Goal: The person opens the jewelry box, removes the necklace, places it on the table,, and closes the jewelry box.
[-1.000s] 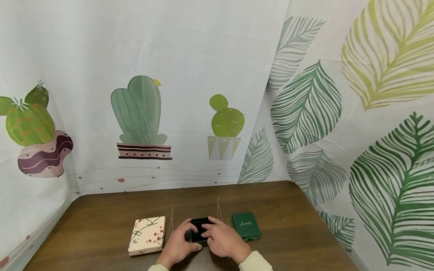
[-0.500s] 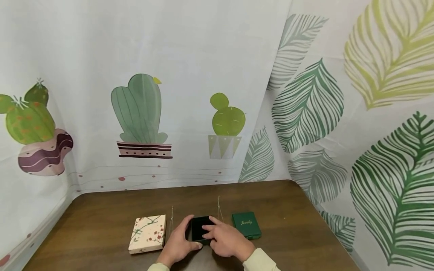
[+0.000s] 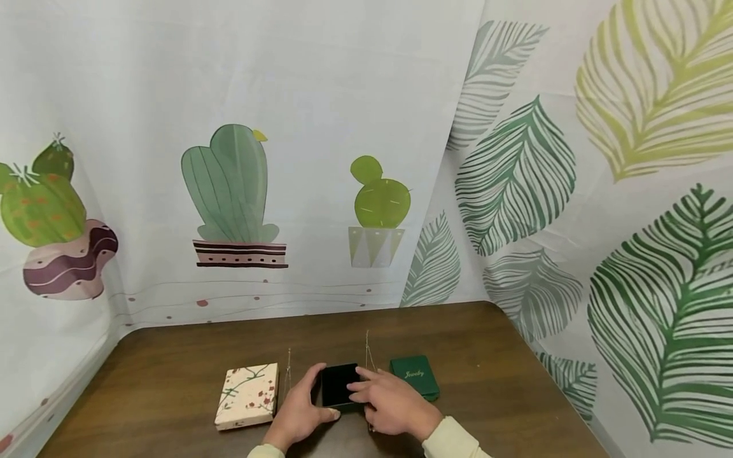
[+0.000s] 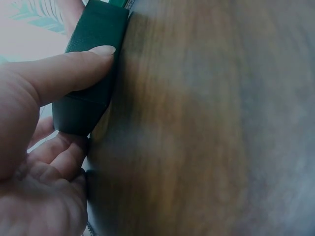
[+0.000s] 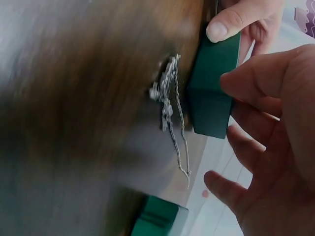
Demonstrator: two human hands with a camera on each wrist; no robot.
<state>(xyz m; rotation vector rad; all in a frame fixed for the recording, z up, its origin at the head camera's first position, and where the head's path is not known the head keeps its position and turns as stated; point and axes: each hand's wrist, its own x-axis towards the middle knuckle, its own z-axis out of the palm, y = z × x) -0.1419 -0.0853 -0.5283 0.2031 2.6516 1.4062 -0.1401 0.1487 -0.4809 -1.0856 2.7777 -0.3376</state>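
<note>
My left hand point(image 3: 300, 407) grips a small green box point(image 3: 340, 385) with a black inside, thumb on its near side and fingers at the far left corner. In the left wrist view the thumb presses against the box's green wall point(image 4: 98, 29). My right hand point(image 3: 397, 399) is at the box's right edge with loosely spread fingers, the fingertips overlapping the black inside in the head view. A thin silver chain point(image 5: 172, 88) lies on the table beside the box, partly hidden under the right hand in the head view.
A flat green square with gold lettering point(image 3: 415, 375), like a box lid, lies to the right. On the left are a cream box with a floral branch pattern point(image 3: 249, 395) and another thin chain point(image 3: 289, 369). Patterned curtains point(image 3: 321, 127) hang behind the wooden table point(image 3: 172, 375).
The right hand has moved a little to the right, its fingers drawing back across the box, so more of the black inside shows. The left hand keeps its hold.
</note>
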